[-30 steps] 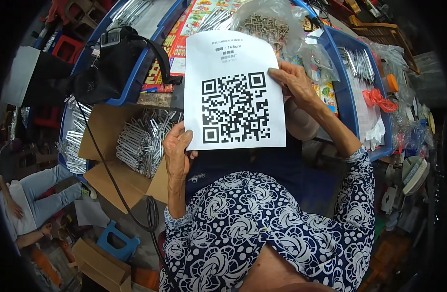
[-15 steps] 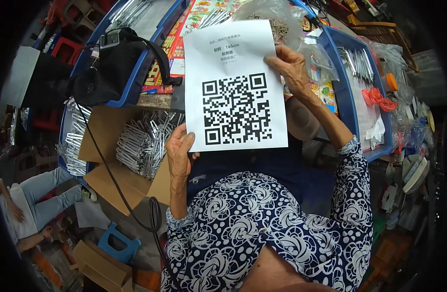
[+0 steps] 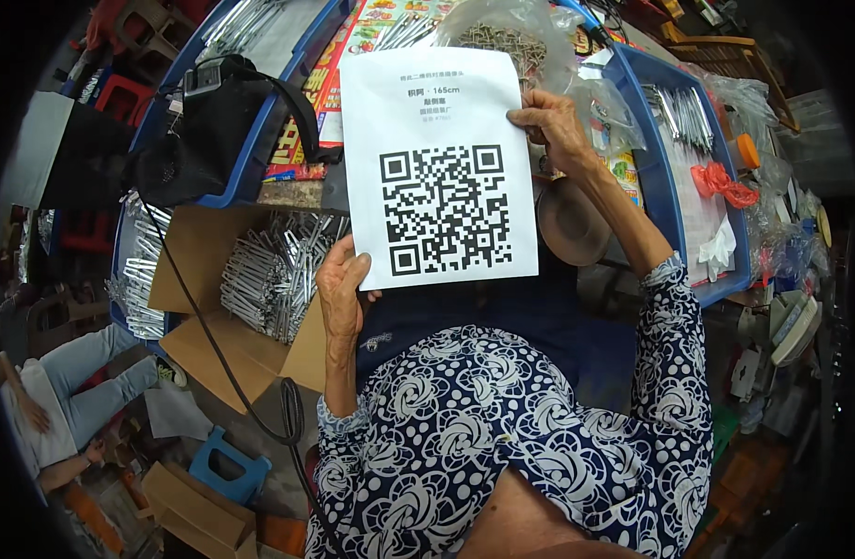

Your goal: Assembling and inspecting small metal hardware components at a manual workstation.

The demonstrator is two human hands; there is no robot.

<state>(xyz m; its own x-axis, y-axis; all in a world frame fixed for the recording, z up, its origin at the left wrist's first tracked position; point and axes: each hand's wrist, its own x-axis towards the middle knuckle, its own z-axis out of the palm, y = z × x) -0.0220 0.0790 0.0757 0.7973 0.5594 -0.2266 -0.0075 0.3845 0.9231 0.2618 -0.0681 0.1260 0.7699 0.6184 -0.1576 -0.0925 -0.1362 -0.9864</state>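
Observation:
A white paper sheet (image 3: 446, 121) printed with a large black square code is held up in front of me, its printed side facing the camera. My left hand (image 3: 342, 284) pinches its lower left corner, thumb on the front. At the upper right edge, my right hand (image 3: 556, 129) grips the sheet between thumb and fingers. Beside my left hand stands an open cardboard box (image 3: 204, 247) full of slim silvery metal parts (image 3: 273, 279). A round brownish bowl-like thing (image 3: 573, 222) lies below my right hand, partly covered by the forearm.
Blue trays (image 3: 646, 154) with metal rods flank the work table. A clear bag of screws (image 3: 511, 42) lies behind the sheet. A black bag (image 3: 190, 140) rests on the left tray, and a black cable (image 3: 213, 345) hangs down. Another person's legs (image 3: 92, 363) show at left, near a blue stool (image 3: 230, 466).
The sheet has shifted slightly left and tilted a little, uncovering more of the round brownish thing. Both hands keep their hold on it; the right has moved slightly.

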